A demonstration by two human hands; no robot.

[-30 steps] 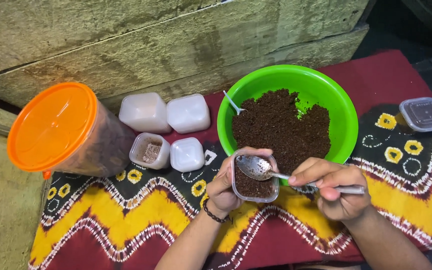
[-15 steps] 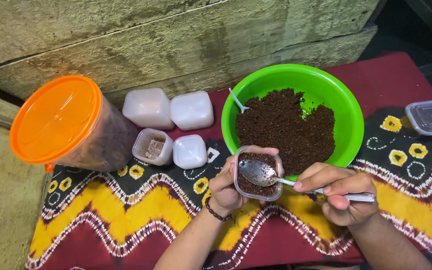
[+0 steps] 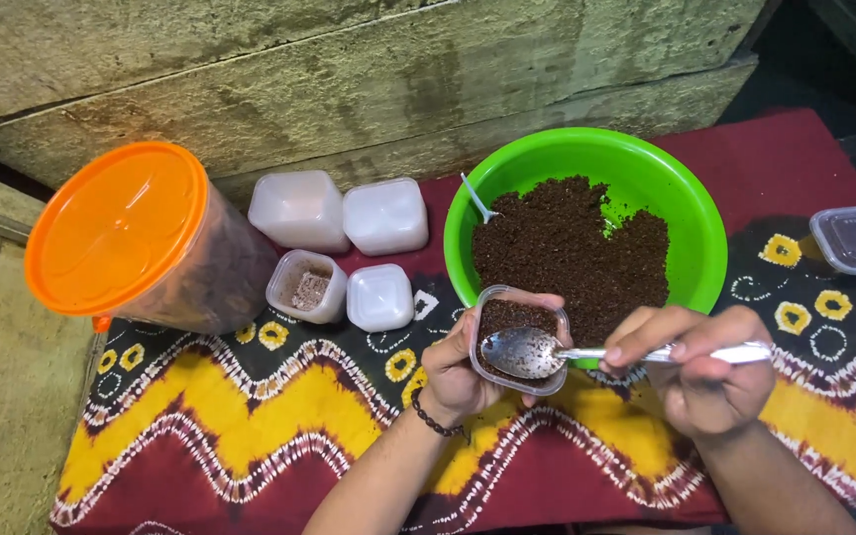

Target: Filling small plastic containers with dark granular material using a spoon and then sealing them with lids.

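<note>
I see the green bowl [image 3: 691, 213] of dark grounds hold its place, while the small clear tub [image 3: 513, 337] — gripped in my left hand [image 3: 458, 376] just beside its near rim — now looks fuller. My right hand [image 3: 705, 372] pinches the spoon [image 3: 547, 352], lowered flat over the tub — emptied, I judge.

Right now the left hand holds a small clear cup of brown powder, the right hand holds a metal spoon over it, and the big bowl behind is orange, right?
Not quite: the bowl is green, as the head view shows; the orange thing is the jar lid at the left. The rest holds: the left hand holds the cup of brown powder, and the right hand holds the spoon over it.
</note>
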